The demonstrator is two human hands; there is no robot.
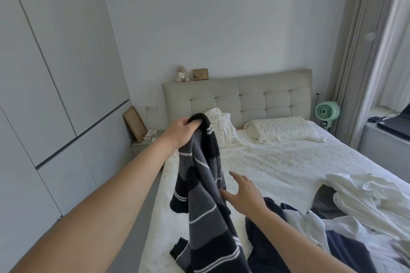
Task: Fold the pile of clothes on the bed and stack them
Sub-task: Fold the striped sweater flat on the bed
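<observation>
My left hand (183,132) grips one end of a black and grey striped knit garment (206,206) and holds it up over the left side of the bed (277,166). The garment hangs down in folds to the mattress. My right hand (244,195) is open, fingers spread, just right of the hanging cloth, with the thumb close to or touching it. A pile of clothes (346,213) lies on the bed at the lower right: white pieces, a dark navy piece and a grey one, all crumpled.
Two pillows (281,128) lie at the padded headboard (244,97). A nightstand (146,142) stands left of the bed beside tall wardrobe doors (55,73). A green fan (327,113), curtains and a laptop (397,124) are at the right.
</observation>
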